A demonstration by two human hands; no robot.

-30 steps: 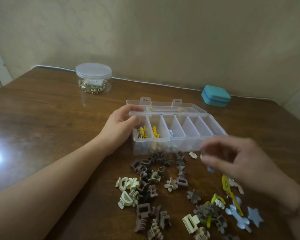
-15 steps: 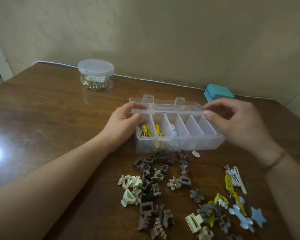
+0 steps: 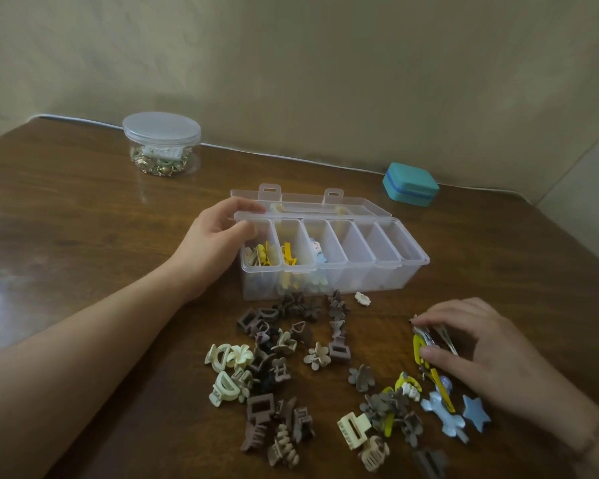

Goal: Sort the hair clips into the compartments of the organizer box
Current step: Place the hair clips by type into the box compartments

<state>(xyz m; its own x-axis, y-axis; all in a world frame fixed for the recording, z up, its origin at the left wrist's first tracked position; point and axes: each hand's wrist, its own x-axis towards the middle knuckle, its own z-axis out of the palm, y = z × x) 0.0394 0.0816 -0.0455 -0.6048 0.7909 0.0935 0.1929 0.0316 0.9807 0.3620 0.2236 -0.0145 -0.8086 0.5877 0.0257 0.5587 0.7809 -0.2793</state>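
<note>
A clear organizer box [image 3: 377, 267] with several compartments stands open on the table. Its left compartments hold yellow clips [image 3: 287, 254] and a pale blue one. My left hand [image 3: 218, 236] grips the box's left end, thumb on the rim. Brown, cream and grey claw clips [image 3: 274, 368] lie heaped in front of the box. At the right lie yellow snap clips [image 3: 419, 350], blue star and bow clips [image 3: 476, 411]. My right hand [image 3: 471, 344] is down on the silver and yellow snap clips [image 3: 429, 335], finger and thumb pinching them.
A round clear jar [image 3: 161, 146] of gold trinkets stands at the back left. A teal case [image 3: 410, 183] sits at the back right by the wall. A small white clip [image 3: 362, 299] lies just in front of the box.
My right hand left the box's right end and came down toward me onto the snap clips at the right. My left hand kept its hold on the box.
</note>
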